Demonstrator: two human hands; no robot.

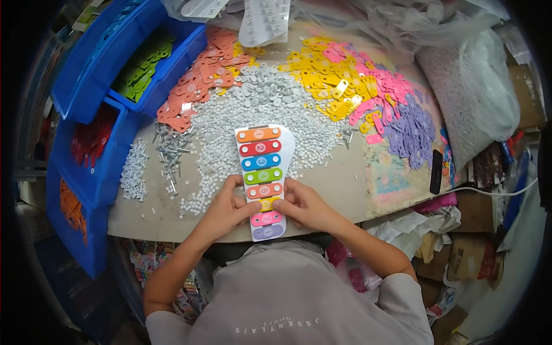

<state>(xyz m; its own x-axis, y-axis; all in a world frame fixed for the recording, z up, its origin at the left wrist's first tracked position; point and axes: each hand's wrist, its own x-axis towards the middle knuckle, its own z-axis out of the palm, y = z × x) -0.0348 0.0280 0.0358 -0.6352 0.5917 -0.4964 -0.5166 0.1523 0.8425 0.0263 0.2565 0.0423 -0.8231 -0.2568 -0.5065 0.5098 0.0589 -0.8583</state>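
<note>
A white toy xylophone (pixel 288 150) lies at the table's front edge, its wide end away from me. Across it run coloured bars, from an orange bar (pixel 258 134) at the far end to a purple bar (pixel 268 232) nearest me. White round caps show on the ends of most bars; the purple one has small dark dots instead. My left hand (pixel 229 210) grips the left side, its thumb on the yellow bar (pixel 268 204). From the other side my right hand (pixel 306 203) closes on the same bar's right end. The fingers beneath are partly hidden.
Loose white caps (pixel 221 149) spread behind the xylophone. Heaps of coral bars (pixel 192 80), yellow bars (pixel 322 75), pink bars (pixel 391 86) and purple bars (pixel 411 133) ring them. White pins (pixel 134 172) and metal screws (pixel 171 158) lie left, beside blue bins (pixel 118 167). A filled clear bag (pixel 468 98) stands right.
</note>
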